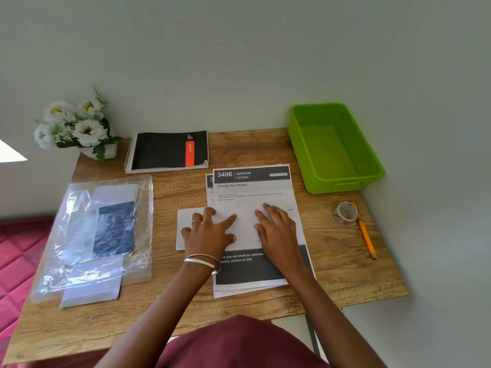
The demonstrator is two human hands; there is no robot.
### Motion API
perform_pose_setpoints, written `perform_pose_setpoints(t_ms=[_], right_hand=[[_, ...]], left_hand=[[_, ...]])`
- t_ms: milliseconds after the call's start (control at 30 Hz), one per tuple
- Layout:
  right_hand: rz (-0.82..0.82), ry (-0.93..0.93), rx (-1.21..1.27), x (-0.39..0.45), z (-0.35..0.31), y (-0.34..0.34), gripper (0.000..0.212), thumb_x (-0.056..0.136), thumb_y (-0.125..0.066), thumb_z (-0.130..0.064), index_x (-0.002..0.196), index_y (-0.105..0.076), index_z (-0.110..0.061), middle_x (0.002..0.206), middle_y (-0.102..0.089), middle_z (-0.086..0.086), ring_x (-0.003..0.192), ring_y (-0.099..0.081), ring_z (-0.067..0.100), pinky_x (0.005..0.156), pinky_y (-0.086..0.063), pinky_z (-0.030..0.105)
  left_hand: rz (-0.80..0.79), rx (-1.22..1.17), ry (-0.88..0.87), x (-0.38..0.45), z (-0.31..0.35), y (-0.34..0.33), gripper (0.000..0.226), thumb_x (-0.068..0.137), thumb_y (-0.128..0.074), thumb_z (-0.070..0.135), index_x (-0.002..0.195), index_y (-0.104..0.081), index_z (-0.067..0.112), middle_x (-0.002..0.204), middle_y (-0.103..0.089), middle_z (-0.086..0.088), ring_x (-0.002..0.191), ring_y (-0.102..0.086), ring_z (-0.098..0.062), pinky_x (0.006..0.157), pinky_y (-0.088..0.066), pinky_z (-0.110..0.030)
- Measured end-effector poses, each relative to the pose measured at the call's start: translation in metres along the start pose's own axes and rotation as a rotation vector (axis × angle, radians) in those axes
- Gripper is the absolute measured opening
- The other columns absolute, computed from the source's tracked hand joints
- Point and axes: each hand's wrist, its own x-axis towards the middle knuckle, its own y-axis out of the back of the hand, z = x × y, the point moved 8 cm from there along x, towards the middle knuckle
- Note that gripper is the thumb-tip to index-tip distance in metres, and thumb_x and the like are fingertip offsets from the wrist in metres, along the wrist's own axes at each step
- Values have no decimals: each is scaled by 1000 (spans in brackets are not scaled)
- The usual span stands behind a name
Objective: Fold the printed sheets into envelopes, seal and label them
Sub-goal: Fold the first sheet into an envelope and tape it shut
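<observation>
In the middle of the frame, both hands lie flat and open on a folded white sheet [239, 224] that rests on top of the stack of printed sheets [252, 187]. The left hand [210, 235] presses its left part and the right hand [276, 229] presses its right part, with fingers spread and nothing gripped. The folded sheet's long side runs left to right across the frame, and its left end sticks out past the stack onto the bare worktop [164, 197]. It looks like the person is flattening a fold. The envelopes [90, 288] sit in a clear plastic bag [106, 235] at the lower left of the frame, so the left hand is nearer to them. The tape roll [345, 215] and the orange pen [366, 235] lie at the right of the frame, close to the worktop's right edge, so the right hand is nearer to those. There is bare wood between the stack and the bag, enough room to slide the folded sheet left. A green basket [334, 150] sits in the upper right, by the wall. A black notebook [167, 151] and white flowers [77, 126] sit at the upper left, away from the hands.
</observation>
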Motion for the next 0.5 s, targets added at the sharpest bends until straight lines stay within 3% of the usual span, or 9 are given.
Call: perform_pose_setpoints(t_ms=[133,233,367,500], right_hand=[[-20,-15,287,-1,16,15,34,94,-52,-22,127,-59,-15,142,-48,7,132,-38,23,109,-29,38],[213,-110,334,-14,53,57,27,90,-54,-12,113,-67,-13,119,-64,7,113,-53,23,96,-42,39],[441,-387,226,-42,132,109,27,85,-54,5,101,-71,-8,104,-66,13,100,-55,33,80,-40,32],[327,-447,-53,-46,183,131,34,75,-60,6,94,-73,-18,107,-64,12,98,-49,40,77,-42,45]], left_hand=[[-2,-6,10,-2,11,1,44,90,-51,40,132,-40,49,141,-29,-1,132,-26,-30,103,-25,-58],[76,-139,-35,-2,30,6,33,89,-54,36,122,-57,37,137,-39,1,129,-34,-26,106,-24,-55],[97,-359,-210,1,82,8,24,88,-57,32,111,-65,29,127,-50,1,118,-43,-22,97,-34,-43],[36,-463,-367,5,139,8,21,86,-60,27,106,-68,26,116,-57,0,108,-49,-20,87,-41,-37]])
